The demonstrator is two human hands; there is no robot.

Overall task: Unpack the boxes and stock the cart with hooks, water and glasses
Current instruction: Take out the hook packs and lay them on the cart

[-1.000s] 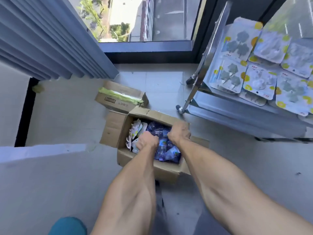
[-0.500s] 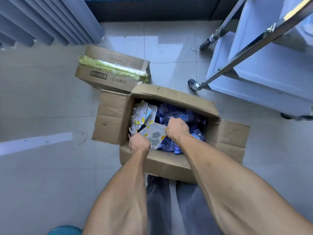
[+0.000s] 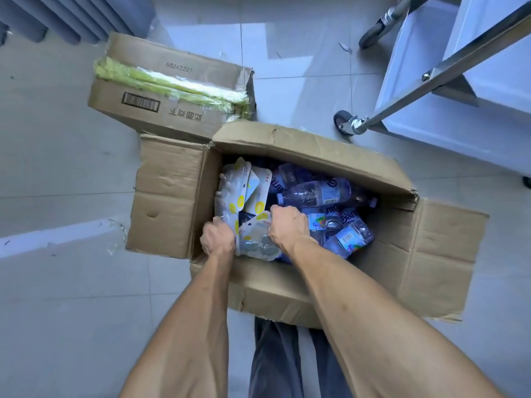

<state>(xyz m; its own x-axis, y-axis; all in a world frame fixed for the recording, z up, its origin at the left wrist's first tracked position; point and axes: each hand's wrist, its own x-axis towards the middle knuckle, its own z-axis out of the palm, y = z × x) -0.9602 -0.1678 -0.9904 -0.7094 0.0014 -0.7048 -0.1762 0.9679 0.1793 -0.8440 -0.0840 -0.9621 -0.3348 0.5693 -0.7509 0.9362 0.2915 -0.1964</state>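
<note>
Here both hands are inside the open box [image 3: 301, 288]: left hand [image 3: 217, 239] and right hand [image 3: 287, 226] each grip an edge of the same hook pack [image 3: 255, 239], which lies between them, long axis running away from the person. More hook packs [image 3: 241, 191] sit just beyond the left hand; water bottles [image 3: 319, 192] lie beyond and outboard of the right. The cart [image 3: 431, 110] stands well off past the right hand, so the lift likely goes that way.

A stockroom-like indoor space: tiled floor [image 3: 71, 173], cardboard boxes [image 3: 402, 254], steel cart [image 3: 448, 67].
</note>
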